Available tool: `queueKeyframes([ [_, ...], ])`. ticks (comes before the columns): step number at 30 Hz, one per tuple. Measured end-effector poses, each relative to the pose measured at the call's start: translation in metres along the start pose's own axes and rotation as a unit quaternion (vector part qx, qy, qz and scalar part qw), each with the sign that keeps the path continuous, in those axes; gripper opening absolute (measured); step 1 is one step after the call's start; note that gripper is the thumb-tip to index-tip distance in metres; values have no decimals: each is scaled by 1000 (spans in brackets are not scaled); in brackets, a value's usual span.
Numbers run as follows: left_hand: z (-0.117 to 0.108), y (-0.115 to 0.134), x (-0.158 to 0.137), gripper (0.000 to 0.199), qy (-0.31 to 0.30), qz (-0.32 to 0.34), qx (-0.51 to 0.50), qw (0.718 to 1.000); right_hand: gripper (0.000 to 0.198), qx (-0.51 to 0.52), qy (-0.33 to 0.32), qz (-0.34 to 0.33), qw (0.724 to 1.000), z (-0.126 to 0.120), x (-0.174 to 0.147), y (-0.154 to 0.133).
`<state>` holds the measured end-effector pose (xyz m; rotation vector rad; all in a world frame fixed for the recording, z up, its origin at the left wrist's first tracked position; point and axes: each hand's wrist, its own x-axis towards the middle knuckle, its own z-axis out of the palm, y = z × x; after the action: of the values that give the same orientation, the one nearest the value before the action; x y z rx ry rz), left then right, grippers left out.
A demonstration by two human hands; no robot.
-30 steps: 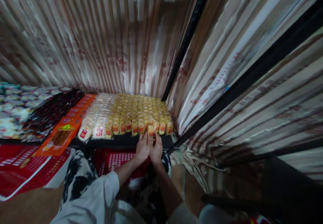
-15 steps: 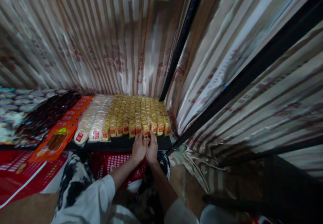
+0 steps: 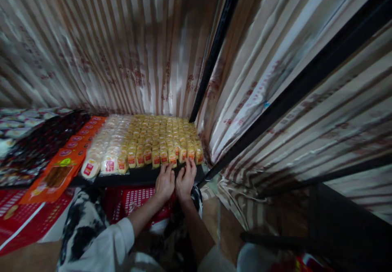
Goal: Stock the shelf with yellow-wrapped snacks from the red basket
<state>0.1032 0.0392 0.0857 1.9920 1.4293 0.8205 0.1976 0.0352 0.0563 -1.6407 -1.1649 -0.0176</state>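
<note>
Rows of small wrapped yellow cakes with red labels cover the right end of a black shelf. At their front edge, my left hand lies with its fingers stretched forward, the tips by the front cakes. Close on its right, my right hand reaches out with its fingers apart, tips by the front cakes near the right end. Nothing shows held in either hand. Left of the yellow cakes stand rows of wrapped white cakes with red labels.
An orange snack packet hangs over the shelf's front edge, beside dark shiny packets. Red baskets stand below the shelf. A striped curtain closes off the back, with a black pole before it and a slanting bar right.
My hands have moved apart, the right one shifting right along the front row of cakes. The whole view has turned slightly, so the shelf sits further left.
</note>
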Motion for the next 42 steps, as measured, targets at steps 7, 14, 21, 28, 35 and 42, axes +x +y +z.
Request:
queueKeyframes([
  [7,8,-3,-4,40,-18,91,18,996,52,-60,27,36,997,-17,33,13],
  [14,19,4,-1,43,-104,168,33,980,57,-69,12,70,995,-13,59,31],
  [21,28,11,6,41,-127,174,41,976,53,-105,-1,49,993,-14,68,29],
  [28,29,11,3,42,-130,169,24,977,48,-99,16,38,994,-18,73,28],
  [35,26,11,3,43,-115,163,-4,980,49,-102,19,24,994,-32,73,10],
  [42,21,13,-12,54,-21,96,-78,992,48,-120,-11,-32,992,-36,46,-24],
])
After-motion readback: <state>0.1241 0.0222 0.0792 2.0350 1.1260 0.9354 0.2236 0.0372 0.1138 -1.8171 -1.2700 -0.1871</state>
